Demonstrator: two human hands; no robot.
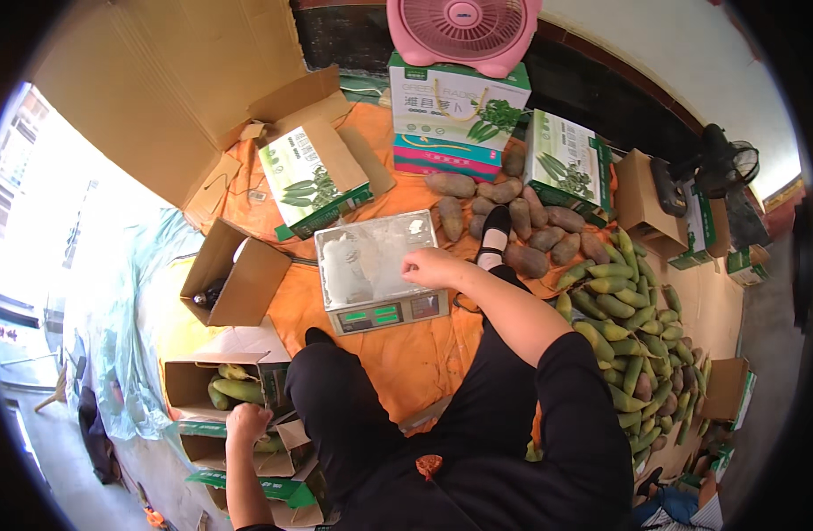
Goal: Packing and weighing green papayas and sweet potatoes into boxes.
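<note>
A silver scale [371,265] with a flat metal plate and a lit green display lies between my knees on the orange cloth. My right hand [429,267] rests at the plate's right edge, its fingers curled together with nothing visible in them. At lower left, my left hand [248,425] is closed at the edge of an open cardboard box [194,389], and whatever it may grip is hidden. Inside that box are several green radishes [237,390]. Two more open boxes sit below it, one with a green flap [274,491].
Many green radishes [628,310] are heaped at right. Purplish-brown roots [548,239] lie beyond my right foot. A pink fan [464,31] stands on a printed carton [442,97]. More cartons surround the cloth, including a printed white-and-green box [305,177] and a brown box [247,288].
</note>
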